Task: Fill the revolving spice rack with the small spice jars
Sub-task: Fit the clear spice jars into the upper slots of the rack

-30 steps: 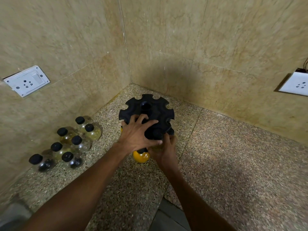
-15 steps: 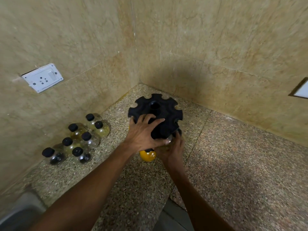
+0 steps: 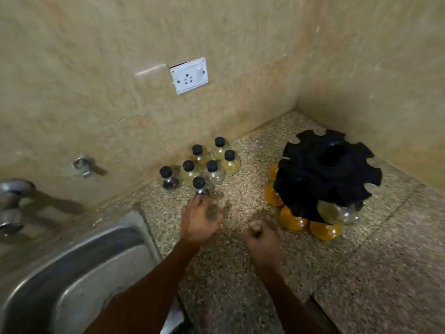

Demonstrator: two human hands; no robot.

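Observation:
The black revolving spice rack [image 3: 330, 174] stands on the speckled counter [image 3: 361, 273] near the wall corner. Several orange-filled jars [image 3: 293, 220] and one pale jar [image 3: 337, 212] sit in its lower slots; the top slots hold nothing. A cluster of black-capped spice jars [image 3: 212, 165] stands by the left wall. My left hand [image 3: 201, 220] wraps the body of the nearest spice jar [image 3: 199, 185], whose cap shows above my fingers; the hand is blurred. My right hand [image 3: 261, 237] hovers as a curled fist, holding nothing, between the jars and the rack.
A steel sink [image 3: 72, 273] lies at the lower left, its rim close to my left arm. Taps [image 3: 14, 189] and a wall valve [image 3: 86, 166] stick out above it. A white socket [image 3: 189, 75] is on the wall above the jars.
Both hands left the rack. The view swung left, bringing the sink into sight. My left hand moved to the jar cluster and closed on the nearest jar; my right hand drew back as a fist.

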